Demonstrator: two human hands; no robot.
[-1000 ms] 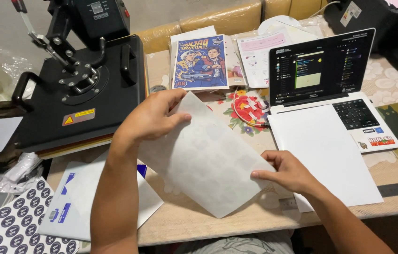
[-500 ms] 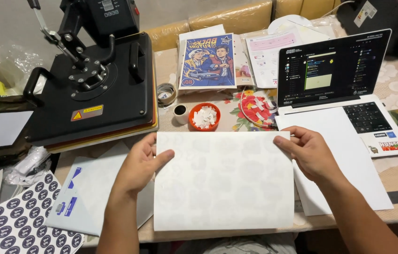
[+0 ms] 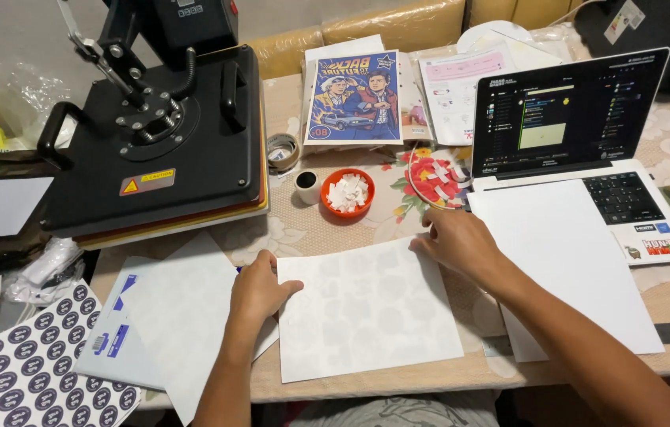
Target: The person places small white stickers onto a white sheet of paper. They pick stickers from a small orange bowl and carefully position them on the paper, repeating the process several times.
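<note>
Leftmost, a sheet of round dark stickers (image 3: 30, 368) lies at the table's near corner, with a white pack bearing blue marks (image 3: 117, 344) just beside it. Behind them stands a black heat press (image 3: 157, 134), a yellow triangular warning label (image 3: 147, 182) stuck on its top plate near the front edge. The left hand (image 3: 260, 289) rests palm down on the left edge of a white sheet with faint pale shapes (image 3: 367, 308), fingers held together and lying flat on the paper. That sheet lies flat on the table (image 3: 311, 229) in front of the person, near the front edge. Behind it sit a small dark-capped pot (image 3: 306, 187) and an orange bowl of white bits (image 3: 348, 192), and further back a blue comic-style poster of two figures (image 3: 355, 96) stands propped. The right hand (image 3: 458, 241) presses the sheet's upper right corner, fingers slightly bent and close together. To its right a plain white sheet (image 3: 568, 265) covers part of an open laptop (image 3: 580, 119), which carries colourful stickers by its keyboard.
</note>
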